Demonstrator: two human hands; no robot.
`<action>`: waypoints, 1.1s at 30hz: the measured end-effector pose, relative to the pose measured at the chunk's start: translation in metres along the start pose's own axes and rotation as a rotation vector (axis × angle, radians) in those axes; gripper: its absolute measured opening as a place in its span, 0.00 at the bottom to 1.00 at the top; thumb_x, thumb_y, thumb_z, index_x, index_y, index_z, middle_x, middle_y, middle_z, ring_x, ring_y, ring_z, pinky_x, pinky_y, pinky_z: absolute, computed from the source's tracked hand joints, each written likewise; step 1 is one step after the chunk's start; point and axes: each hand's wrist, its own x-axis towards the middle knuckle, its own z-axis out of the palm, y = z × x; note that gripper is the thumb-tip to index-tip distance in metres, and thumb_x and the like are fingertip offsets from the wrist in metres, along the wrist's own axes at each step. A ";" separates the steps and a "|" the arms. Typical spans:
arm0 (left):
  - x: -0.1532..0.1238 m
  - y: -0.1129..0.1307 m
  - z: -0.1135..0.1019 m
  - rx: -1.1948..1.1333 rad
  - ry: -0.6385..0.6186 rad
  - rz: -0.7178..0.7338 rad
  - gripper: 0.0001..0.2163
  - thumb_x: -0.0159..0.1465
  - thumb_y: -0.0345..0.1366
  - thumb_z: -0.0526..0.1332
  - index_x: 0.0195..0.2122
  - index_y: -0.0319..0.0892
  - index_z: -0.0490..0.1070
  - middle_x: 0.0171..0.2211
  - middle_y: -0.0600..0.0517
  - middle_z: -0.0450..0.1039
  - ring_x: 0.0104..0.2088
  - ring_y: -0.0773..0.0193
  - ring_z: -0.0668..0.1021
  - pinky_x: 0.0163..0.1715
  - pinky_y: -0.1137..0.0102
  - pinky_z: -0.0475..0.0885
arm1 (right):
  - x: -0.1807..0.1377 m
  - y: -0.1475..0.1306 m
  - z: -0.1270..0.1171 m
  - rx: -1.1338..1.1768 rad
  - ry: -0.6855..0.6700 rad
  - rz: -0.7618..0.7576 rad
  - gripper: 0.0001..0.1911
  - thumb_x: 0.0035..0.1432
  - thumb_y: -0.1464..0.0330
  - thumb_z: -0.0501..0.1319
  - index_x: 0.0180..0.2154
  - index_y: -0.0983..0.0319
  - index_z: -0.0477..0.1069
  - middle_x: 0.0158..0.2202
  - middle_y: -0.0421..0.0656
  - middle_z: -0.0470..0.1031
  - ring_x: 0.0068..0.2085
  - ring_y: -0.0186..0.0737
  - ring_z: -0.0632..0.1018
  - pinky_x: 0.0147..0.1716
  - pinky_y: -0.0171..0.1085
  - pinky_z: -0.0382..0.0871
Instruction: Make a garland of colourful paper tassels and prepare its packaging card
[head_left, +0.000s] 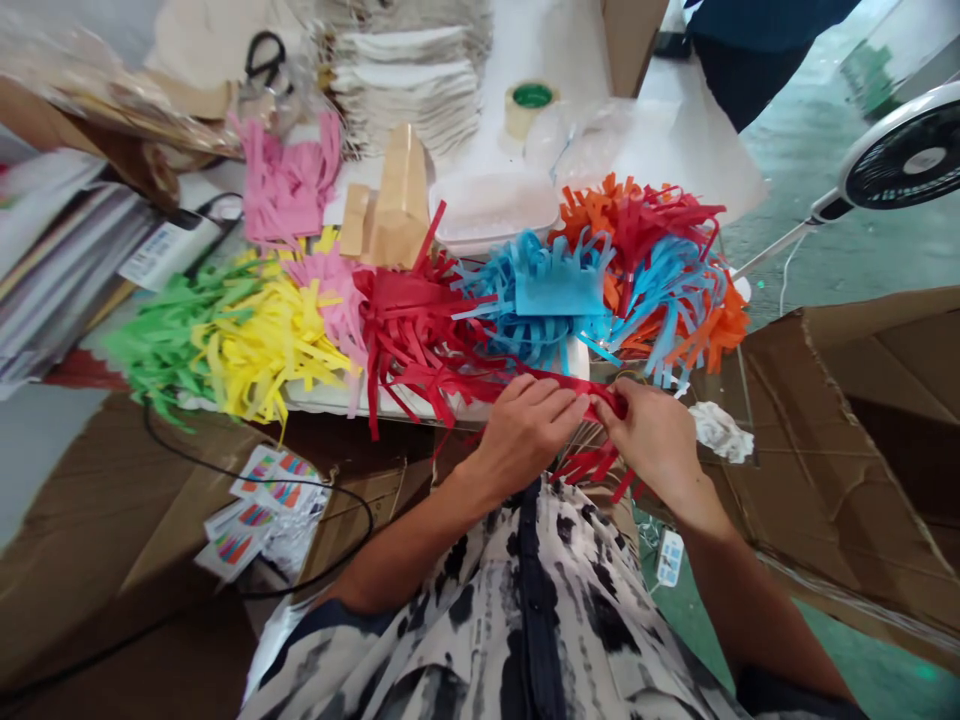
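Together at the near edge of the table [559, 40], left hand [529, 425] and right hand [658, 432] clamp their grip on red fringe [580, 384].

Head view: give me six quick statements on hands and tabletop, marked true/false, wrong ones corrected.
1. The left hand and right hand both touch the red fringed strip. True.
2. The right hand's fingers are spread clear of the red fringed strip. False: they pinch it.
3. The yellow fringe lies next to the green fringe. True.
4. The green fringe is at the right end of the row. False: it is at the left end.
5. The tape roll sits beyond the white tray. True.
6. The fan is at the picture's left edge. False: it is at the right edge.
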 end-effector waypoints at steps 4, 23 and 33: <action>-0.011 0.010 0.008 -0.049 -0.091 -0.017 0.16 0.75 0.45 0.62 0.59 0.44 0.76 0.53 0.48 0.81 0.52 0.57 0.78 0.54 0.59 0.71 | -0.003 0.017 -0.013 -0.061 0.104 0.028 0.13 0.70 0.59 0.61 0.45 0.60 0.77 0.37 0.50 0.83 0.37 0.52 0.79 0.33 0.42 0.55; -0.039 -0.050 -0.031 -0.019 0.084 -0.196 0.08 0.72 0.41 0.66 0.36 0.50 0.82 0.43 0.58 0.85 0.53 0.56 0.79 0.74 0.38 0.50 | -0.048 0.025 0.006 0.014 0.319 -0.496 0.14 0.67 0.71 0.61 0.50 0.60 0.82 0.52 0.44 0.86 0.55 0.49 0.81 0.56 0.50 0.60; -0.008 -0.011 0.004 -0.111 -0.048 0.056 0.10 0.73 0.32 0.61 0.52 0.41 0.79 0.49 0.47 0.82 0.51 0.57 0.79 0.53 0.62 0.76 | -0.040 0.013 -0.004 -0.066 0.237 -0.463 0.14 0.71 0.68 0.57 0.51 0.62 0.79 0.50 0.48 0.85 0.54 0.50 0.77 0.54 0.51 0.55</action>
